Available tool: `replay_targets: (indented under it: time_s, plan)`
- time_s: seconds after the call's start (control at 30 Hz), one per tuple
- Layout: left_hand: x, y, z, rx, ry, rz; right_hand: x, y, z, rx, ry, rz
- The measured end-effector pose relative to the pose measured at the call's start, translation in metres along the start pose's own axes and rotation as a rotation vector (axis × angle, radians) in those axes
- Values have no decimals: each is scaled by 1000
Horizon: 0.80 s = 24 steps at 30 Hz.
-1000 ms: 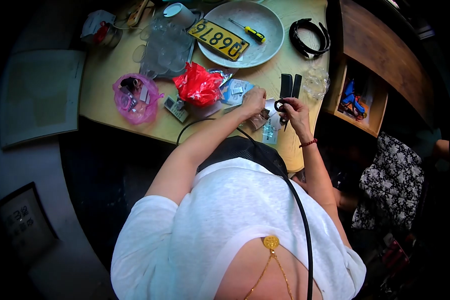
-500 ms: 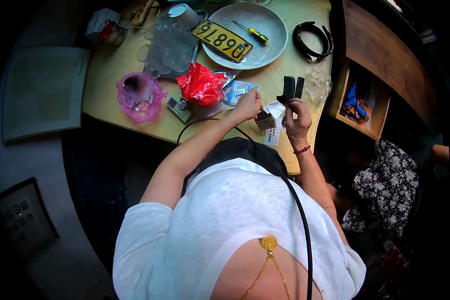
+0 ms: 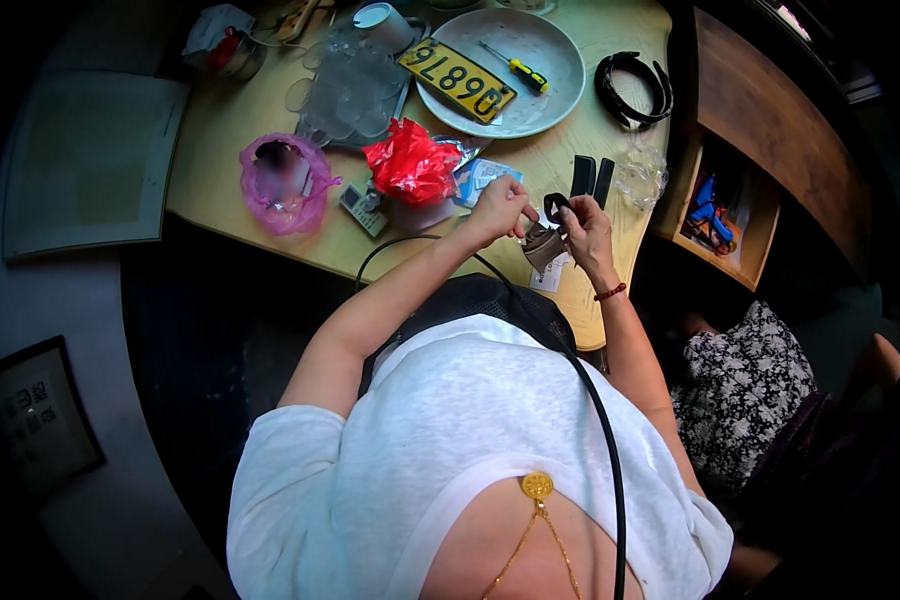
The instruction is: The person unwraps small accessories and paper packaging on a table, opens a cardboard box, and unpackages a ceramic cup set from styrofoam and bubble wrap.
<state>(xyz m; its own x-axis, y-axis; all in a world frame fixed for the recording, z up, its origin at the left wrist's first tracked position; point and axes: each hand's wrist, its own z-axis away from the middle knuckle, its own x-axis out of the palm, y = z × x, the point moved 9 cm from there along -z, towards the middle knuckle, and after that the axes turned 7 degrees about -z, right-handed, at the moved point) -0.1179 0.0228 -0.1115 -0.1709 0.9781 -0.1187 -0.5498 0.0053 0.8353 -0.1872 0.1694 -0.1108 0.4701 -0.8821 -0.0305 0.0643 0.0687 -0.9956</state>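
My left hand (image 3: 500,212) is closed, its thumb and fingers pinching the edge of a small grey-brown pouch-like thing (image 3: 543,247) above the table's front edge. My right hand (image 3: 588,238) is closed beside it, with a curled black strip (image 3: 556,206) between thumb and fingers. Part of the strip hangs close to the pouch-like thing. Under both lies a white card (image 3: 547,277) with printed letters, partly covered. Just beyond my right fingertips, two flat black strips (image 3: 583,175) lie side by side on the table. A blue and white packet (image 3: 485,181) rests near my left hand.
On the wooden table (image 3: 370,255) stand a large white dish (image 3: 560,60) holding a yellow number plate (image 3: 460,80) and a screwdriver (image 3: 520,72), a red bag (image 3: 410,165), and a pink bag (image 3: 315,170). An open drawer (image 3: 755,262) sits at right, near a person in floral fabric (image 3: 745,385).
My right hand has drawn back from the two black strips and now holds a curled black strip. The white paper between my hands is out of sight. The floral fabric has shifted down-left.
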Motion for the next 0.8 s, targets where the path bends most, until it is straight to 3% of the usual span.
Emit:
replay_targets:
  time_s: [0.07,0.13,0.23,0.27,0.33,0.4,0.47,0.53,0.6,0.63,0.73,0.8]
  plan:
    - [-1,9,0,19,-32,6,4,21,-2,337,-87,-138]
    - [6,11,-1,-8,-51,23,-2,10,-6,437,-129,-138]
    - [5,14,-1,-18,-60,-12,14,10,-3,594,-398,-68]
    - [3,11,4,20,-48,-62,18,13,-2,566,-398,-77]
    - [8,0,17,141,-26,-121,34,15,19,462,-609,56]
    - [13,1,22,169,-24,-147,35,13,28,488,-668,40]
    - [19,7,27,182,-50,-146,40,10,27,286,-764,159]
    - [23,13,32,185,-55,-153,42,-10,26,235,-713,84]
    - [26,15,37,211,-52,-170,29,-17,26,333,-541,135]
    - [24,23,37,172,-66,-141,30,-22,25,421,-566,87]
    - [28,25,41,171,-79,-122,35,-17,36,260,-592,-123]
    - [34,21,41,173,-94,-119,32,-8,46,238,-614,-45]
